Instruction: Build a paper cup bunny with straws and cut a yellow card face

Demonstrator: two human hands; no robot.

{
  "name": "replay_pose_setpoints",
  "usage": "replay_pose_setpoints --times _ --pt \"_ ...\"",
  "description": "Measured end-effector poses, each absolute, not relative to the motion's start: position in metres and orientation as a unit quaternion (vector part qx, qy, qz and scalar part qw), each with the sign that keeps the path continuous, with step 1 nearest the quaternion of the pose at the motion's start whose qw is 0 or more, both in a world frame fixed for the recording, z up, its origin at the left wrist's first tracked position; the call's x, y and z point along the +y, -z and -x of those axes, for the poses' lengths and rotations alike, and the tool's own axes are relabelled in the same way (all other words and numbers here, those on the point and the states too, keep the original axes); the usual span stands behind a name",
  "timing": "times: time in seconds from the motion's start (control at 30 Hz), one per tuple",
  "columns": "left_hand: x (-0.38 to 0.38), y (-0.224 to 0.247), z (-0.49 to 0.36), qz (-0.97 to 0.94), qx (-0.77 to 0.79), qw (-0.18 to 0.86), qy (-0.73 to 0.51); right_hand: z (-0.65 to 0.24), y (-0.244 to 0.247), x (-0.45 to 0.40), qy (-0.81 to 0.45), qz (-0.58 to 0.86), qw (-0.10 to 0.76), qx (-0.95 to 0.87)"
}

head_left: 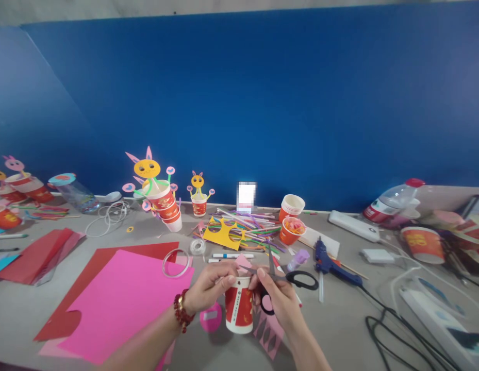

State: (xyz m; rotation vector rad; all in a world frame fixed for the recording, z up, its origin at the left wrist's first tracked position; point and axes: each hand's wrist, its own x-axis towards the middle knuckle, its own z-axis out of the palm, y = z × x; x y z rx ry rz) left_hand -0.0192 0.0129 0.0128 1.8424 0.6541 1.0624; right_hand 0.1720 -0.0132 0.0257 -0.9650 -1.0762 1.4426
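A red-and-white paper cup (240, 309) stands upright in front of me. My left hand (211, 286) is closed at its left rim, the fingers pinched near the top edge. In my right hand (280, 296) is a pair of black-handled scissors (302, 280), with the blades apart beside the cup's rim. The right fingertips touch the cup's right side. A small pink paper piece (244, 261) shows just behind the rim. To the cup's left lies a bright pink disc (210, 316); to its right is a pale pink cut-out sheet (270, 336), partly under my right hand.
Pink paper (119, 304) and red paper (53, 319) lie at left, with a tape roll (176, 263) on top. A blue glue gun (335, 265) and its cable are at right. Cup figures (162, 201), a yellow cut-out sheet (224, 234) and pipe cleaners (258, 226) stand or lie behind.
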Motion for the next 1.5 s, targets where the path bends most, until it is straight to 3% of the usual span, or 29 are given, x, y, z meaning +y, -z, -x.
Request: replay_pose_setpoints --times 0.47,0.7,0.9,1.0,1.2,1.4,1.5 --pt "0.011 -0.017 0.014 -0.742 0.342 0.409 -0.407 -0.169 -0.016 -0.015 -0.525 0.405 0.533 -0.525" --pt "0.015 -0.011 0.024 -0.631 0.292 0.570 -0.438 -0.180 -0.014 -0.011 -0.608 0.433 0.506 -0.432" --pt "0.019 -0.015 0.028 -0.600 0.244 0.632 -0.425 -0.182 -0.014 -0.010 -0.629 0.421 0.496 -0.426" --pt "0.021 -0.018 0.025 -0.617 0.249 0.594 -0.453 -0.178 -0.016 -0.011 -0.578 0.431 0.535 -0.439" --pt "0.020 -0.005 0.018 -0.703 0.386 0.399 -0.444 -0.169 -0.011 -0.011 -0.460 0.443 0.600 -0.482" --pt "0.020 0.007 0.015 -0.637 0.321 0.508 -0.482 -0.172 -0.013 -0.012 -0.511 0.425 0.620 -0.416" --pt "0.019 0.004 0.016 -0.640 0.304 0.493 -0.504 -0.174 -0.016 -0.012 -0.519 0.417 0.633 -0.394"
